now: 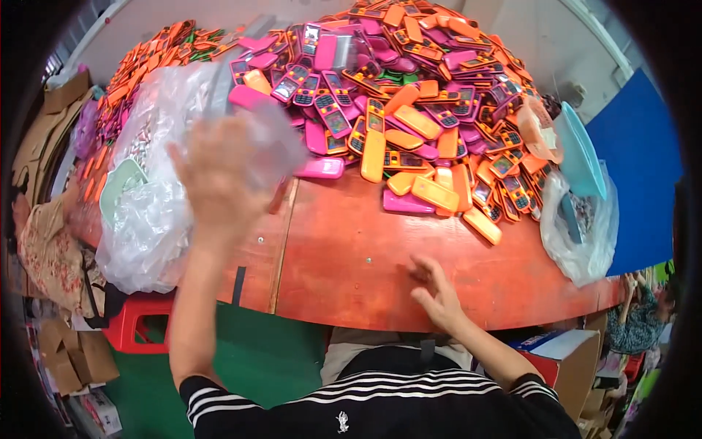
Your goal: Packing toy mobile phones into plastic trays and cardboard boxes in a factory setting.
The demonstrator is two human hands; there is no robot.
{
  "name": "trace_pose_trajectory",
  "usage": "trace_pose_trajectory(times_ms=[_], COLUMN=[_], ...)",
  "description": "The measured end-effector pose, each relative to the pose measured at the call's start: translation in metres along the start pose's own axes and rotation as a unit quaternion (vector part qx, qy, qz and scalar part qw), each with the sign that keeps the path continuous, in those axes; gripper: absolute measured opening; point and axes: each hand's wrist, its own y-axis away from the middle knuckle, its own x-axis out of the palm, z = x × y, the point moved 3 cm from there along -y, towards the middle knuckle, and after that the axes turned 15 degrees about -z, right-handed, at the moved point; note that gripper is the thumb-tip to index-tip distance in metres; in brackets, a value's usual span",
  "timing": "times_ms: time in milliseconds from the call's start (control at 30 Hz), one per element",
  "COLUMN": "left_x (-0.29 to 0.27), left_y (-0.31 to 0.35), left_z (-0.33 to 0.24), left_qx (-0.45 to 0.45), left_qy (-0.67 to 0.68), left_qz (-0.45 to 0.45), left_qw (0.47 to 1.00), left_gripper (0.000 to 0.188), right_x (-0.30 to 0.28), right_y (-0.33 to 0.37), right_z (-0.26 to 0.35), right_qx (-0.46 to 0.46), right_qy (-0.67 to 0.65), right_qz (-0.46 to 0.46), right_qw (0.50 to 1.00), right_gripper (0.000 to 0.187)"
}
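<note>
A big heap of toy phones (333, 115), orange and magenta with dark keypads, covers the far side of the red table (344, 256). My left hand (219, 172) is raised at the heap's left edge, beside a clear plastic bag. It is smeared by motion. Next to its fingers is a blurred, see-through purplish shape (281, 143); whether the hand holds it I cannot tell. Just above the table's near part, my right hand (437, 296) has its fingers apart, slightly bent, with nothing in them. The nearest phone to it is an orange one (482, 226).
Left of the heap sits a clear plastic bag (157, 241) of small parts with a pale green scoop (121, 183). At right are a light blue basin (583, 150), a pink basket (539, 132) and another plastic bag (585, 252). A red stool (139, 333) stands below left; people sit at both sides.
</note>
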Motion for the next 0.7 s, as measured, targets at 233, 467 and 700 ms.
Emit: trace_pose_trajectory(times_ms=[233, 467, 700], left_x=[-0.033, -0.046, 0.025], left_y=[0.05, 0.059, 0.117], left_z=[-0.163, -0.17, -0.188], left_qx=[0.083, -0.215, -0.572], left_qy=[0.219, 0.352, 0.742], left_qz=[0.098, -0.031, 0.02], left_qw=[0.967, 0.91, 0.35], left_gripper=[0.056, 0.112, 0.093], right_x=[0.019, -0.029, 0.0], right_y=[-0.027, -0.009, -0.028], right_z=[0.057, 0.046, 0.051], right_qx=[0.107, 0.248, 0.368], right_qy=[-0.222, -0.379, -0.091], right_qz=[-0.036, -0.141, 0.235], right_qw=[0.968, 0.88, 0.895], right_gripper=[0.062, 0.041, 0.057])
